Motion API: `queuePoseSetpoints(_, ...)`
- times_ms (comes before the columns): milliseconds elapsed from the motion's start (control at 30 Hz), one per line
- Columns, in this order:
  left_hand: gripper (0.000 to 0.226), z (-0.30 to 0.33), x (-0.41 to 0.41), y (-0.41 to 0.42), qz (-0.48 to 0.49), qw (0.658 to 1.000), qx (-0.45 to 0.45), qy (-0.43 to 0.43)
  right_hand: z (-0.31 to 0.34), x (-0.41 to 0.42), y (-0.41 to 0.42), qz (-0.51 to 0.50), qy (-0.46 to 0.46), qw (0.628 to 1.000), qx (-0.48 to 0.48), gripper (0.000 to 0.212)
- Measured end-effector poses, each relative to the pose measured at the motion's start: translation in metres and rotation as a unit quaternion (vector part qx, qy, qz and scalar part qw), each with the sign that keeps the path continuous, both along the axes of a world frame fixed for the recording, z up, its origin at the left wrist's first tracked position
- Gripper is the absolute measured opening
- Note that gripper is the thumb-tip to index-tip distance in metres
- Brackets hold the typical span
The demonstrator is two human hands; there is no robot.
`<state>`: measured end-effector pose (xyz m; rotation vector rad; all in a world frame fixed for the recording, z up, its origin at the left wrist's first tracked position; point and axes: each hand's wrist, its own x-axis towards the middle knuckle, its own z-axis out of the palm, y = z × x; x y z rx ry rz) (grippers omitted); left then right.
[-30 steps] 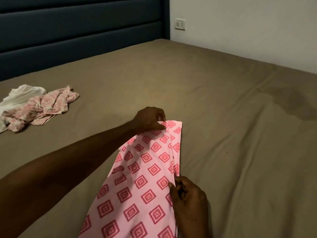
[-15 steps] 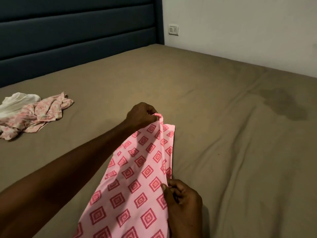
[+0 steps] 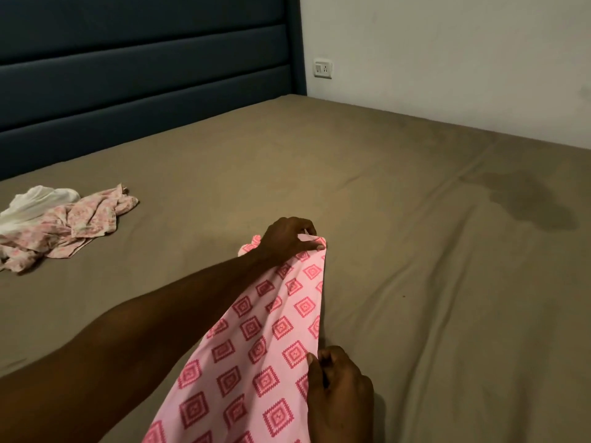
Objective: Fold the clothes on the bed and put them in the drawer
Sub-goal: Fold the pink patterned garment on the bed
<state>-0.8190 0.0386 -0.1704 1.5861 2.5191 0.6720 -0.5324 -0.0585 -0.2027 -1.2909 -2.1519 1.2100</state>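
Bed (image 3: 399,219) w/ olive-brown sheet fills most of the frame. Pink diamond-print garment (image 3: 256,346) runs from bottom centre up to mid-frame, folded lengthwise. Since 1 s ago its far end has bunched up and lifted off the sheet (likely the next fold starting). Unfolded floral and white clothes (image 3: 64,225) wait at left. Left hand (image 3: 287,239) pinches the far end; right hand (image 3: 339,388) grips the near edge.

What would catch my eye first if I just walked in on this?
Most striking is the pink diamond-patterned garment stretched across the near part of the brown bed, with the left hand pinching its far end and the right hand gripping its near edge. At far left lies a crumpled floral garment.
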Motion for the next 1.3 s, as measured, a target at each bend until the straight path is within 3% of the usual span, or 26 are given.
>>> queuePoseSetpoints(167, 0.063, 0.009, -0.01, -0.011, 0.007, 0.988, -0.083, 0.131, 0.0, -0.002, -0.002, -0.003, -0.02, 1.0, -0.001, 0.02)
queuePoseSetpoints(300, 0.074, 0.024, -0.039, -0.043, 0.034, 0.988, -0.073, 0.13, 0.005, 0.0, -0.003, -0.01, 0.009, 0.999, -0.029, 0.024)
queuePoseSetpoints(400, 0.061, 0.025, -0.063, -0.067, 0.02, 0.997, -0.069, 0.041, 0.013, 0.002, -0.003, -0.007, 0.028, 0.997, -0.07, 0.023)
queuePoseSetpoints(500, 0.014, 0.027, -0.077, -0.078, 0.032, 0.986, -0.063, -0.151, 0.015, 0.004, -0.001, -0.004, 0.024, 0.997, -0.075, 0.022)
queuePoseSetpoints(567, 0.011, 0.031, -0.08, -0.084, 0.016, 0.977, -0.072, -0.2, 0.014, 0.005, -0.001, -0.008, 0.03, 0.996, -0.081, 0.022)
queuePoseSetpoints(733, 0.006, 0.04, -0.092, -0.087, -0.021, 0.977, -0.118, -0.177, 0.006, 0.001, 0.001, -0.017, 0.039, 0.995, -0.092, 0.016)
queuePoseSetpoints(933, 0.003, 0.042, -0.094, -0.077, 0.047, 0.983, -0.071, -0.165, -0.002, -0.001, 0.001, -0.03, 0.044, 0.995, -0.079, 0.018)
queuePoseSetpoints(1067, 0.038, 0.039, -0.087, -0.075, 0.03, 0.973, -0.218, -0.063, -0.003, -0.001, 0.0, -0.027, 0.044, 0.995, -0.087, 0.02)
queuePoseSetpoints(1133, 0.045, 0.039, -0.087, -0.078, 0.015, 0.971, -0.218, -0.096, -0.003, 0.0, 0.0, -0.023, 0.049, 0.995, -0.089, 0.019)
queuePoseSetpoints(1233, 0.032, 0.049, -0.087, -0.086, -0.009, 0.957, -0.167, -0.237, -0.003, 0.001, 0.001, -0.02, 0.051, 0.994, -0.093, 0.02)
queuePoseSetpoints(1300, 0.027, 0.055, -0.089, -0.089, -0.014, 0.951, -0.16, -0.264, -0.002, 0.0, 0.001, -0.02, 0.052, 0.994, -0.095, 0.02)
